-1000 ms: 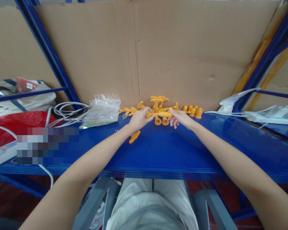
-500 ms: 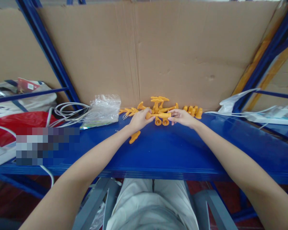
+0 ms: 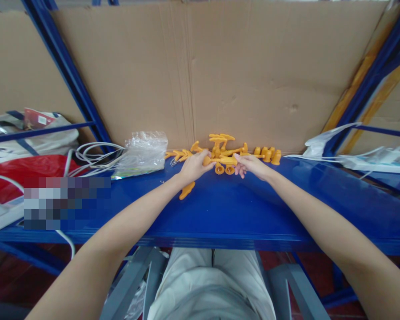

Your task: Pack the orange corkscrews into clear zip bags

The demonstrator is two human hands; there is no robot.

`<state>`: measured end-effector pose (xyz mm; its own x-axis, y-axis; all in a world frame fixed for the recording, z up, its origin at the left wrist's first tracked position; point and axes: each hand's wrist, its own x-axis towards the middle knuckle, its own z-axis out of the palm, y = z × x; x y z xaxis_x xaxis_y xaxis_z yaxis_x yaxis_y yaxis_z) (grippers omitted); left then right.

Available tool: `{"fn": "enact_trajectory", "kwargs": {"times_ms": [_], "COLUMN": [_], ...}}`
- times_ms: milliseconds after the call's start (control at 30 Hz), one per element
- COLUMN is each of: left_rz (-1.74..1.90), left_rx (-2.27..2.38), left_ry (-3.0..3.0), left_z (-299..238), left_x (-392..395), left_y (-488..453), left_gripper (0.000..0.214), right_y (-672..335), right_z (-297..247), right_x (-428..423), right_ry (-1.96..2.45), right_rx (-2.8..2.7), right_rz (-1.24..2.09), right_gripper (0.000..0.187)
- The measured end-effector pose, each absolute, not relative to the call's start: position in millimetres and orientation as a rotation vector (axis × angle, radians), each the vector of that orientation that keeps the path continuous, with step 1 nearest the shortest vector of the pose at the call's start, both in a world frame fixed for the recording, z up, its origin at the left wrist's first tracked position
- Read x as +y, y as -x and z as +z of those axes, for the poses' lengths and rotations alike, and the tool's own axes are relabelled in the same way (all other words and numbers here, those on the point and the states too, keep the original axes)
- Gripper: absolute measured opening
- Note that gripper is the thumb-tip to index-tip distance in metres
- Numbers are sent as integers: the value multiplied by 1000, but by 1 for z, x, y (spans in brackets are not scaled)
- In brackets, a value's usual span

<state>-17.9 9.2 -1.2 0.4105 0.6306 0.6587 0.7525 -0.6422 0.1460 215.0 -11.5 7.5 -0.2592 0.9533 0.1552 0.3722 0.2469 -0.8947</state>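
A bulging orange plastic piece (image 3: 228, 161) lies level between my two hands, just above the blue shelf. My left hand (image 3: 195, 167) is closed around its left end. At its right end, the thumb and fingers of my right hand (image 3: 250, 165) pinch the tip, the lower fingers curled beneath. Two orange cup-like parts (image 3: 219, 169) sit directly below the piece, openings facing me. Behind it stand orange T-shaped parts (image 3: 217, 143). A curved orange handle-like part (image 3: 187, 191) rests by my left wrist.
Orange pieces (image 3: 177, 154) and small metal bits (image 3: 174, 163) lie left of my hands. Several short orange cylinders (image 3: 276, 157) stand at right. A clear plastic bag (image 3: 145, 153) and white cables (image 3: 96, 153) are further left. Cardboard (image 3: 246, 71) walls off the back of the blue shelf (image 3: 226, 213).
My right hand has shifted slightly and its fingers have changed their grip at the piece's right end. The left hand and the loose parts look unmoved.
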Motion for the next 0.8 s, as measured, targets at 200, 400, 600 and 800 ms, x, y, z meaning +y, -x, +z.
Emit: {"fn": "enact_trajectory", "kwargs": {"times_ms": [200, 400, 600, 800], "left_rz": [-1012, -975, -971, -986], "left_rx": [-1270, -1319, -1354, -1388], "left_ry": [2501, 2492, 2463, 2478], "left_z": [0, 1, 1, 1], "left_x": [9, 9, 9, 10], "left_y": [18, 17, 19, 19], "left_gripper": [18, 19, 20, 19], "right_y": [-214, -215, -220, -221], "right_z": [7, 5, 0, -2], "right_x": [-11, -9, -5, -1], "right_ry": [1230, 1222, 1144, 1165], "right_rx": [-1737, -1701, -1814, -1822], "right_rz": [1048, 1081, 892, 878], "right_gripper": [52, 32, 32, 25]}}
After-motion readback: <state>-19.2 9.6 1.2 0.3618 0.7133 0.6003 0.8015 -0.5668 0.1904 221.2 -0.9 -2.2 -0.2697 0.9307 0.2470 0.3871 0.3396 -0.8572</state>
